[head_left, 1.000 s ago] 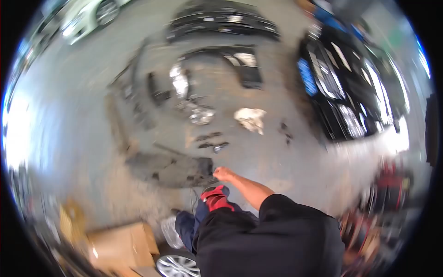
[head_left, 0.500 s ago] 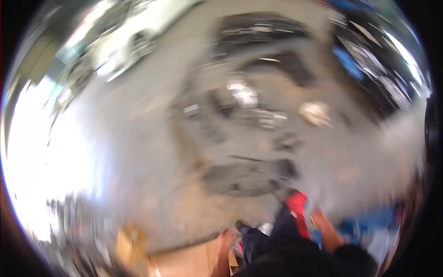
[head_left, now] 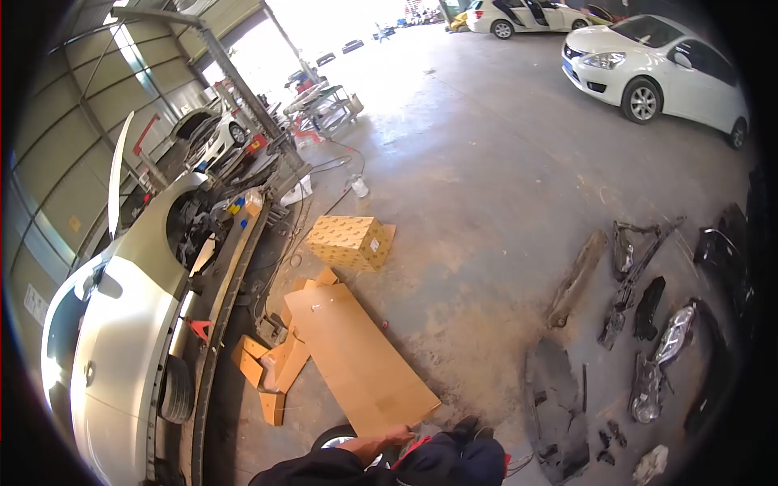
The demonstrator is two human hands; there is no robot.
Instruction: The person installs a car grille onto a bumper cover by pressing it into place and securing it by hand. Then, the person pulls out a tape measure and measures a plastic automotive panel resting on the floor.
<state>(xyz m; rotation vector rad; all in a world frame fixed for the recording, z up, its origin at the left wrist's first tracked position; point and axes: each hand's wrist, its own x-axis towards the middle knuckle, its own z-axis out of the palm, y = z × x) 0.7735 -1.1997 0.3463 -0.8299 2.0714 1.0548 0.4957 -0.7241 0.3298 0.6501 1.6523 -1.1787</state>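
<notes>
My left hand (head_left: 397, 435) shows at the bottom, below a black sleeve. It overlaps the lower edge of a large flat cardboard sheet (head_left: 365, 356) in this view; whether it touches the sheet I cannot tell. Its fingers are too small to make out. My right hand is out of view. Just behind my left forearm, part of a wheel (head_left: 334, 437) shows. Folded cardboard pieces (head_left: 279, 364) lie left of the sheet, and a closed patterned carton (head_left: 344, 241) stands beyond it.
On the left, a silver car (head_left: 121, 324) stands beside a long metal rail (head_left: 217, 340). Removed car parts lie to the right, among them a headlight (head_left: 674, 334) and a dark panel (head_left: 559, 405). A white car (head_left: 656, 69) is parked far right. Hoses (head_left: 296, 235) trail across the floor.
My view has swung left, and the blur is gone. The car parts now lie at the right, and the silver car and cardboard have come into fuller view. My right hand has left the picture.
</notes>
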